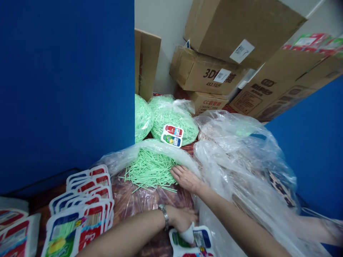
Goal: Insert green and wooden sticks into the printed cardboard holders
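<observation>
Green sticks (150, 169) are the main event here, sitting in a loose heap in the mouth of an opened clear plastic bag (118, 157), a few strays poking out at the near edge. The right hand (186, 178) is at the heap's right side, fingers stretched out and touching it, not curled. The left hand (184, 219), the one with a metal-band watch (163, 216), is over a bottle-shaped pack (206, 239) at the bottom; something white covers one digit, and it's too blurry to tell whether it's pinching the pack.

Now the labels. A stack of packs (93, 214) on the left pairs a green label with a lemon picture and a red one reading "Cola". More packs (16, 232) lean at the far left. Another two-bottle pack (173, 135), red over green, rests on a tied bag of green sticks (182, 116) behind the heap.

Boxes: one carton (198, 67) says "3D" and "4X2.5" plus Chinese characters, partly hidden by a white sticker (222, 75). The carton below (209, 102) has "CC" in red. The big top carton (241, 28) wears a white label too small to read. On the right, a large box (257, 94) carries dark Chinese print, too blurred to make out.
</observation>
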Tool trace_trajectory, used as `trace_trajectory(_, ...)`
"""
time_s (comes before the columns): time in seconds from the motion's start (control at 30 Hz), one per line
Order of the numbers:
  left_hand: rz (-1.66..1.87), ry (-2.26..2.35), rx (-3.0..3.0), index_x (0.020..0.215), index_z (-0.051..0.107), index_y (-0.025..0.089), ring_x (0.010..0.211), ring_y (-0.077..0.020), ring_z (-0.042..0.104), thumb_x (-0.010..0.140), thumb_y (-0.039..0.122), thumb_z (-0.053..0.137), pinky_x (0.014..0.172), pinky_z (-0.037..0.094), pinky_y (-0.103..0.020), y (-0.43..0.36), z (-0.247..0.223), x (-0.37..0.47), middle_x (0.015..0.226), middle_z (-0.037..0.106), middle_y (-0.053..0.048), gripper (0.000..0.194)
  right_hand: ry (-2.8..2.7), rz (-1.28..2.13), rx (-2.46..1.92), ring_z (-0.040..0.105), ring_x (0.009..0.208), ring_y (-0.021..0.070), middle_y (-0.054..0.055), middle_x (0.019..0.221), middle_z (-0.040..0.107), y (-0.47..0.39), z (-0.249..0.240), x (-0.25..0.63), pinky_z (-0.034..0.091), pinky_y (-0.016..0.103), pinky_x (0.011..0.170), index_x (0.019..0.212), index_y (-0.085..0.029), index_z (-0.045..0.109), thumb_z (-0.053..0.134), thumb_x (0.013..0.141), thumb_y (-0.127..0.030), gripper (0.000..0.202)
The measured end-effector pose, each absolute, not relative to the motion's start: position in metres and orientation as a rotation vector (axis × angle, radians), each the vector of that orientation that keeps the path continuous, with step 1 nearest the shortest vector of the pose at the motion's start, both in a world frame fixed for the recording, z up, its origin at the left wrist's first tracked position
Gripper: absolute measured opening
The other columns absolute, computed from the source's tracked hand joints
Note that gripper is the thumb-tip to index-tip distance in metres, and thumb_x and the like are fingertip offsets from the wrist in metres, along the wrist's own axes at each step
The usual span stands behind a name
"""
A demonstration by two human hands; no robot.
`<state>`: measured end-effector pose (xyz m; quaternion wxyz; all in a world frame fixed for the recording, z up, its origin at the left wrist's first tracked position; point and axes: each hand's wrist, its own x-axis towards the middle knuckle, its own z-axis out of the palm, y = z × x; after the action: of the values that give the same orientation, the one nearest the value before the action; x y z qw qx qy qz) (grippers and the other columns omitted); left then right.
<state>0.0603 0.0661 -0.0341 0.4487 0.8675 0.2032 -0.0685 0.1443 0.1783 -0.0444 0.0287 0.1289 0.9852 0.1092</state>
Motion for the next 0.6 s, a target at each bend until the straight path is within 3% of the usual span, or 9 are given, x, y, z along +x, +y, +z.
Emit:
trace_trajectory(0.17, -0.18, 0.468, 2.181, 0.109, 0.066, 0.008, 0.135, -0.0362, 0.037, 0.072, 0.031, 0.067, 0.11, 0.03, -0.045, 0.067, -0.042, 0.063, 0.135, 0.054, -0.019, 0.043, 3.017, 0.313, 0.467, 0.055, 0.099, 0.023, 0.011, 0.11, 0.061, 0.182, -0.041, 0.133, 0.047, 0.038, 0.084, 0.114, -0.016, 0.056, 0.048, 0.093, -0.012, 0.023)
trace_trajectory(0.37, -0.147, 0.453, 2.211, 0.099, 0.07, 0.008, 0.132, -0.0387, 0.041, 0.072, 0.035, 0.066, 0.106, 0.034, -0.048, 0.066, -0.053, 0.067, 0.129, 0.057, -0.02, 0.039, 2.983, 0.299, 0.606, 0.055, 0.09, 0.0219, 0.007, 0.095, 0.061, 0.184, -0.043, 0.124, 0.045, 0.036, 0.079, 0.097, -0.018, 0.059, 0.05, 0.091, -0.012, 0.012)
trace_trajectory(0.6, -0.143, 0.494, 2.179, 0.087, 0.069, 0.013, 0.133, -0.0348, 0.041, 0.072, 0.038, 0.065, 0.106, 0.035, -0.043, 0.066, -0.051, 0.066, 0.126, 0.06, -0.015, 0.029, 2.977, 0.229, 0.664, 0.054, 0.091, 0.0229, 0.008, 0.1, 0.062, 0.184, -0.044, 0.128, 0.043, 0.037, 0.08, 0.096, -0.018, 0.061, 0.054, 0.088, -0.015, 0.011)
